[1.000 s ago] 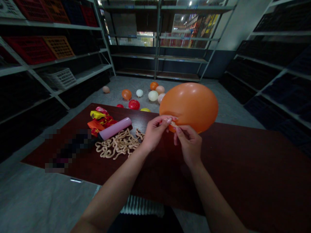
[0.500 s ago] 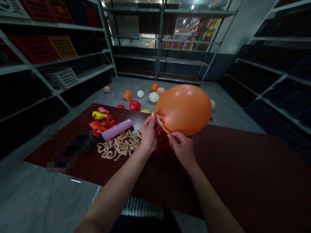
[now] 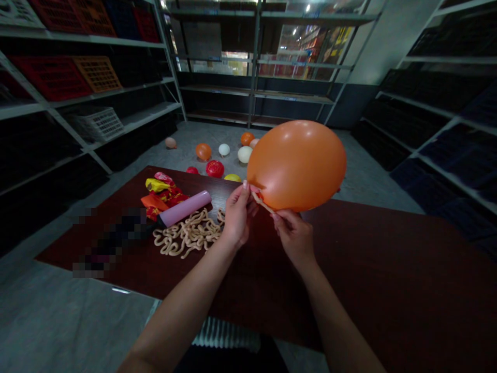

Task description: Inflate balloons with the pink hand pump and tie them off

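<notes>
An inflated orange balloon (image 3: 297,166) is held up above the dark red wooden table (image 3: 272,269). My left hand (image 3: 237,217) pinches the balloon's base between its fingers. My right hand (image 3: 293,235) grips the pale, stretched balloon neck (image 3: 262,202), pulling it down and to the right. A pink cylindrical hand pump (image 3: 184,208) lies on the table to the left of my left hand. Beside it are a tangled heap of beige uninflated long balloons (image 3: 190,237) and crumpled red and yellow packets (image 3: 163,194).
A pixelated patch (image 3: 108,241) covers something at the table's left end. Several inflated balloons (image 3: 217,155) lie on the grey floor beyond the table. Metal shelves holding crates (image 3: 54,77) line both sides and the back.
The balloon sits higher and looks slightly larger than before. Both hands have shifted left since the oldest frame, and the neck now stretches between them.
</notes>
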A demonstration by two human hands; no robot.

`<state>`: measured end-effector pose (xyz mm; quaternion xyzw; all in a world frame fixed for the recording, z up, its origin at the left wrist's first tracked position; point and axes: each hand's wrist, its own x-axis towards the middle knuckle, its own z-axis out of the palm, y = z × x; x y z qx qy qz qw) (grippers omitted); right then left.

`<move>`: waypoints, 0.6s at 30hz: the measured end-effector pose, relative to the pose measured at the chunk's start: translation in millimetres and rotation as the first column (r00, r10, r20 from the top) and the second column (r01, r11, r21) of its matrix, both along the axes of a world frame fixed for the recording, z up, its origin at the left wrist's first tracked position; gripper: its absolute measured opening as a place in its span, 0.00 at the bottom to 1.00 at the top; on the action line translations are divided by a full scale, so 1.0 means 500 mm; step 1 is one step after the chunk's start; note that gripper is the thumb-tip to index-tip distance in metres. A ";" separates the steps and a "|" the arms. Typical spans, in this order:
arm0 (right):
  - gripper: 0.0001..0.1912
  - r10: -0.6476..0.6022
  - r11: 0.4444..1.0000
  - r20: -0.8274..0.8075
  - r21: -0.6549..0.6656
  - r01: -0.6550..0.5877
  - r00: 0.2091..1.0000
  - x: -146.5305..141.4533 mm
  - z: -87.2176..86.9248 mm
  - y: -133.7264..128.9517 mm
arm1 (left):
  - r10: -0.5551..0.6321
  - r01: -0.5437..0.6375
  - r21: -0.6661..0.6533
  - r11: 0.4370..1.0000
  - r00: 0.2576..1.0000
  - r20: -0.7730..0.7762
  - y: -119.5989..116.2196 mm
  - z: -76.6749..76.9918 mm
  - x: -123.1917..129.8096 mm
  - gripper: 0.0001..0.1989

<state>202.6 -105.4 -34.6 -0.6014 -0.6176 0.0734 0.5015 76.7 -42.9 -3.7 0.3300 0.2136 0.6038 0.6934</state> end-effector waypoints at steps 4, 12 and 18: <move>0.13 -0.007 0.999 0.085 0.047 0.003 0.996 0.001 0.001 0.004 | 0.042 -0.043 -0.008 0.999 0.999 -0.025 0.008 0.000 -0.008 0.18; 0.13 -0.052 0.989 0.148 0.144 0.031 0.988 0.022 -0.034 0.010 | 0.465 -0.228 0.553 0.801 0.819 -0.335 -0.018 0.012 -0.012 0.14; 0.17 0.000 0.991 0.303 0.126 -0.040 0.953 0.002 -0.058 0.018 | 0.641 -0.137 0.765 0.629 0.648 -0.411 0.057 0.062 0.036 0.12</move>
